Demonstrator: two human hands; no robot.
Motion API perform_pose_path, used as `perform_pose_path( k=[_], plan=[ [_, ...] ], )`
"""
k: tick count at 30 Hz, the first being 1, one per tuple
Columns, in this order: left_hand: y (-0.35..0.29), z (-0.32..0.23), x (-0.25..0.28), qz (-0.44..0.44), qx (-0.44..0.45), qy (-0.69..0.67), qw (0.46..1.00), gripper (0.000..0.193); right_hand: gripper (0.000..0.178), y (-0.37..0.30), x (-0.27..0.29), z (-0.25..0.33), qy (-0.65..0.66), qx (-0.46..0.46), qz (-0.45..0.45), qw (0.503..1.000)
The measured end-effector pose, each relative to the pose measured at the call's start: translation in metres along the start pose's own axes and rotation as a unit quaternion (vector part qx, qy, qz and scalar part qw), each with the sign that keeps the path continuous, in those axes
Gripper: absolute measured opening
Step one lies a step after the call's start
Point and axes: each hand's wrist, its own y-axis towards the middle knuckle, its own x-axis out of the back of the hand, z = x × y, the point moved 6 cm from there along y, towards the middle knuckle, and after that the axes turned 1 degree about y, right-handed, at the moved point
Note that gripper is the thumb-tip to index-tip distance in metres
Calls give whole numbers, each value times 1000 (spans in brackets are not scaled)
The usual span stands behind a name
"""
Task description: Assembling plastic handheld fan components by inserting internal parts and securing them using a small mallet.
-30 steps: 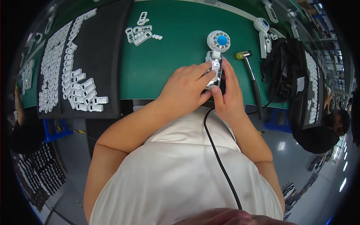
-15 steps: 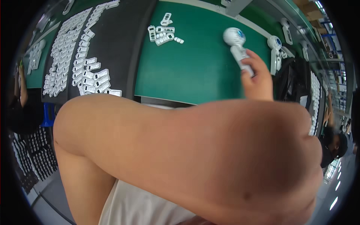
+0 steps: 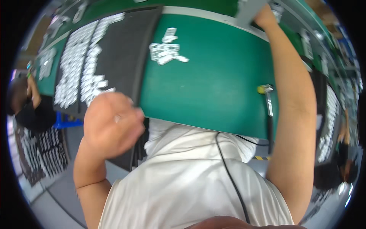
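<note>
Curled fingers blur on your left hand, so you cannot tell how tightly they close or whether they hold anything; it hangs by the near right corner of the black board. Your right hand reaches to the far right, largely hidden by the grey bracket, and its grip cannot be told. White parts lie in rows on the board's left side, close to your left hand. On the green mat, a small white pile sits far left, and a hammer lies right, its handle overhanging the near edge.
</note>
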Motion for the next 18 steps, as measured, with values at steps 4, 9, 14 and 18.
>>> perform_pose_path(
  k=[4,9,14,18],
  plan=[
    [-71,74,30,-21,236,149,960,20,43,-1,-23,59,18,114,150,982],
    [-91,161,37,14,382,144,913,20,50,-24,46,60,58,-94,220,969],
    [-77,252,18,36,364,235,901,23,49,-155,177,85,203,-184,196,942],
    [-61,284,-5,100,311,281,903,20,46,-291,259,180,248,-147,110,951]
  ],
)
